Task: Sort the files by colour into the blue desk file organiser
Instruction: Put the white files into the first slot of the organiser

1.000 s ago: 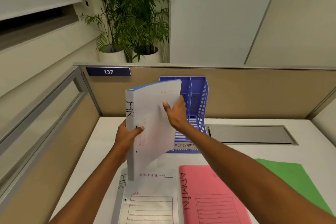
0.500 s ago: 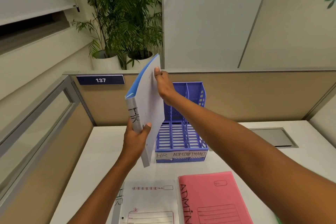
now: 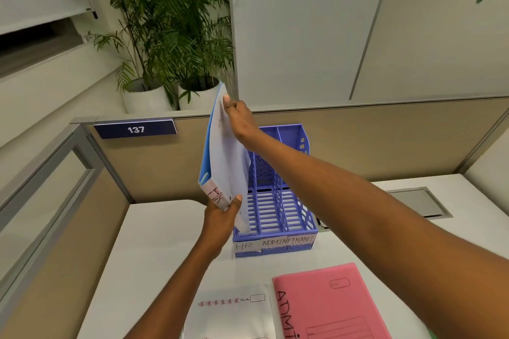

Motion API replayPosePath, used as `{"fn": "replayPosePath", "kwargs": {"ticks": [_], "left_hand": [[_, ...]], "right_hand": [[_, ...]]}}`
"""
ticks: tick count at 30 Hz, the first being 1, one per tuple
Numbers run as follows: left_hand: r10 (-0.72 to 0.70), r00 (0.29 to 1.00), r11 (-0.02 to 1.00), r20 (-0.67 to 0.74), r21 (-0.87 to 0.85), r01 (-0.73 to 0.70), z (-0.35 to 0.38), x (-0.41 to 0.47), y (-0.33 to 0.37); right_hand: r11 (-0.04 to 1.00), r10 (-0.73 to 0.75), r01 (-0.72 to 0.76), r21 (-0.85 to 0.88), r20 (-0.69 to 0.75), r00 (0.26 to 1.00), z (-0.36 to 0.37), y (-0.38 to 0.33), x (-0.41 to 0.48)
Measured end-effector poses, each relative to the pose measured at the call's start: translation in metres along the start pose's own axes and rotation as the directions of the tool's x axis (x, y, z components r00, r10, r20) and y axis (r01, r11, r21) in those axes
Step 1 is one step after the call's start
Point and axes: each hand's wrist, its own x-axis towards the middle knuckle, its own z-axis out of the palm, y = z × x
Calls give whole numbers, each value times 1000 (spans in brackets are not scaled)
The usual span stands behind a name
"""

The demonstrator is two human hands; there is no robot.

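1. Head view, location of the item: the white file [image 3: 225, 162], blue on its inner face and marked HR on the spine, stands nearly upright and tilted over the near-left corner of the blue desk file organiser [image 3: 304, 146]; its lower corner reaches the leftmost compartment, labelled HR; whether that corner is already inside the slot cannot be told.
2. Head view, handling estimate: the file appears to be thin card, so it is judged light and flexible; the cover looks smooth and may slide between fingers; the spine is likely the stiffest part and the best place to hold; a second hold on the top edge steers the descent; gripping one loose cover alone risks the file fanning open.
3. Head view, left hand [image 3: 220, 217]: it grips the lower end of the spine, thumb across the white face; the forearm rises from the near edge.
4. Head view, right hand [image 3: 239, 118]: the arm extends over the organiser; the hand pinches the file's top far edge; the two hands sit well apart, one at each end.
5. Head view, remaining items: a pink file [image 3: 330, 303] and a second white file [image 3: 234, 311] lie flat on the desk [image 3: 165, 242], near side, not yet sorted.
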Motion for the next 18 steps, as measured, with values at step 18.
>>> {"fn": "replayPosePath", "kwargs": {"ticks": [18], "left_hand": [[-145,979,982,-143,101,161,3,33,-63]], "right_hand": [[914,303,-358,191,264,916,12,78,-14]]}}
